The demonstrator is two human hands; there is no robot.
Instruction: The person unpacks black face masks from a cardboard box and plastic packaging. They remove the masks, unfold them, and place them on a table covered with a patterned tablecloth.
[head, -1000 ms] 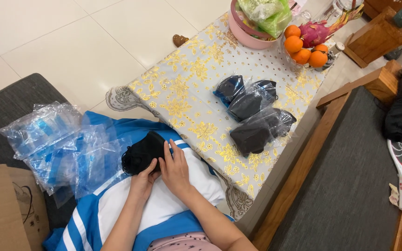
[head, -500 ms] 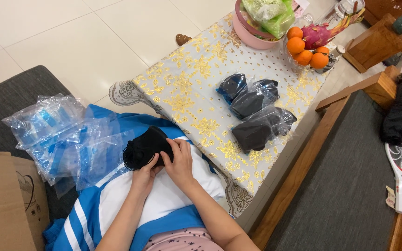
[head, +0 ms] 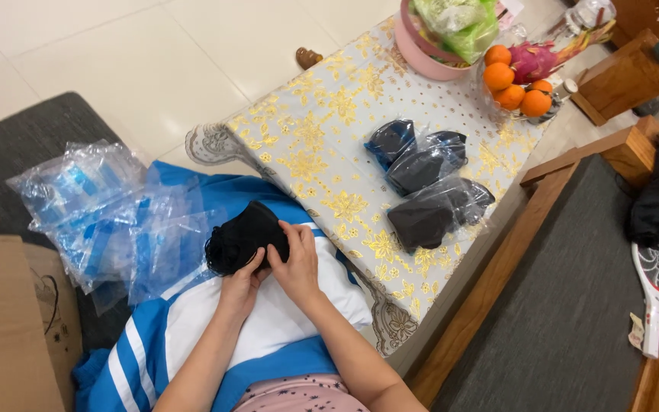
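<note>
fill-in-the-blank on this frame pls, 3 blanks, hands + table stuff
Both hands, left hand and right hand, grip a bundle of ____ fabric.
On the table, three dark items sit sealed in clear ____ bags.
The round fruits at the table's far end are ____ in colour.

Missing: black; plastic; orange

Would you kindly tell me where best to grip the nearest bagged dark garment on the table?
Pinch the loose clear plastic at the far end of the nearest bagged garment, coming from above. It lies flat on the table, and the slack film there bunches up free of its neighbours.
</note>
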